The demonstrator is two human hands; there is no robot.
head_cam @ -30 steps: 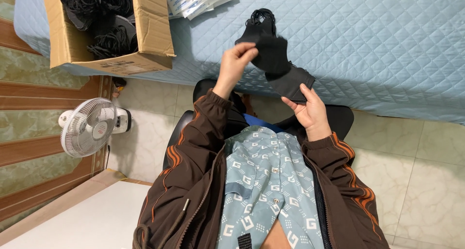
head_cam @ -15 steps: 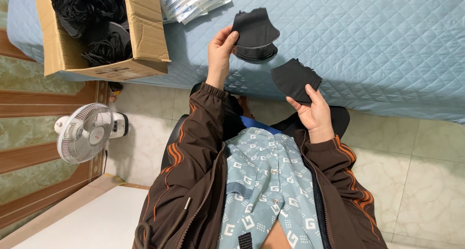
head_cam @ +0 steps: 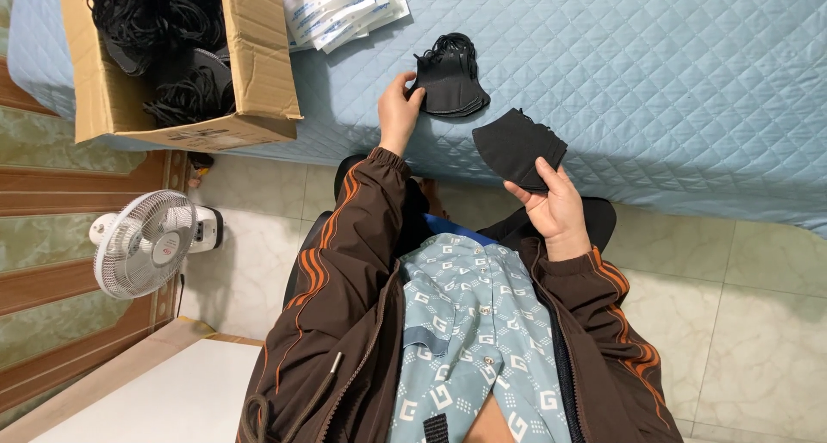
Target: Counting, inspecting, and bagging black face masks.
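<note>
Two hands work at the edge of a bed covered in a pale blue quilt [head_cam: 689, 81], seen from above past a brown jacket with orange stripes [head_cam: 345, 322] and a patterned blue shirt [head_cam: 474, 340] at the bottom of the frame. Right of centre, the right hand [head_cam: 556, 206] is curled about a single black face mask [head_cam: 517, 146], thumb over its lower edge, holding it just off the bed's rim. Higher, centre of the frame, the left hand [head_cam: 398, 107] pinches the near edge of a small stack of black masks [head_cam: 450, 80] that rests on the quilt. Beyond them, at top centre, lie white sealed packets [head_cam: 340, 8]. Upper left stands an open cardboard box [head_cam: 258, 73] full of black masks and straps. Lower left, on the tiled floor, is a white fan [head_cam: 142, 243].
</note>
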